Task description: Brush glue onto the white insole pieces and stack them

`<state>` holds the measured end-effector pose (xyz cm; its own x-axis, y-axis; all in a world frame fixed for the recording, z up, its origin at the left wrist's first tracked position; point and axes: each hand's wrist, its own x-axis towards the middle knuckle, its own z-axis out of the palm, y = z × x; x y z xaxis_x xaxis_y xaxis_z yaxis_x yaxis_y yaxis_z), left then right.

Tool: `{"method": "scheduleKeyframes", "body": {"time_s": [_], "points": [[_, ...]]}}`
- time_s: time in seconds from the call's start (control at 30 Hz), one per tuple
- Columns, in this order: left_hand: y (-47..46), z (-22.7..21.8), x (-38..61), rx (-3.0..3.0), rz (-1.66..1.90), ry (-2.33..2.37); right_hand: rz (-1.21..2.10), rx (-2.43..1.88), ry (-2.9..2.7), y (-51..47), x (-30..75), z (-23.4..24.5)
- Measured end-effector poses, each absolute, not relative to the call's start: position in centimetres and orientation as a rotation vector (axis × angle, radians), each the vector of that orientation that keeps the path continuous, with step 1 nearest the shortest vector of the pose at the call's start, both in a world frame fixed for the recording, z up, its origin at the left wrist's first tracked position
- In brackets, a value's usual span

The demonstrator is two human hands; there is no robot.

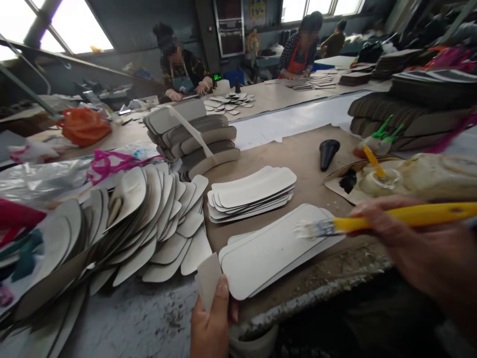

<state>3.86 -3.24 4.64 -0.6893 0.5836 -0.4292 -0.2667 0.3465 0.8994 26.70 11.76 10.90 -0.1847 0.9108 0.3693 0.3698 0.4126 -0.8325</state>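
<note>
Now our left hand [213,318] pinches a pale card [208,278] beside a stack [268,256], while our right hand [413,251] grips a brush [413,215], bristles on the stack's top, and a distant green display [217,77] is unreadable.

Left hand [210,318] was low, near centre, upright, thumb [221,292] pointing up in a pinch. Right hand [402,243] was higher, at right, fingers [374,217] curled in a grip, wrist [443,293] slanting toward lower right.
</note>
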Motion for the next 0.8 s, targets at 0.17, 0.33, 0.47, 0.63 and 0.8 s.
{"method": "scheduleKeyframes", "body": {"time_s": [0.17,0.33,0.47,0.63,0.8], "points": [[-3.5,4.7,3.9,0.281,1.451,1.791,1.192,-0.970,-1.839,8.0,17.7,11.1],[-3.6,4.7,3.7,0.296,1.435,1.763,1.211,-1.012,-1.860,7.9,17.2,11.0],[-3.6,4.6,3.6,0.306,1.432,1.741,1.197,-1.003,-1.874,7.6,16.8,11.3],[-3.6,4.4,3.6,0.324,1.447,1.770,1.146,-1.006,-1.950,7.7,16.6,10.7],[-3.5,4.4,3.8,0.273,1.486,1.800,0.874,-1.081,-2.040,8.7,18.9,10.6]]}}
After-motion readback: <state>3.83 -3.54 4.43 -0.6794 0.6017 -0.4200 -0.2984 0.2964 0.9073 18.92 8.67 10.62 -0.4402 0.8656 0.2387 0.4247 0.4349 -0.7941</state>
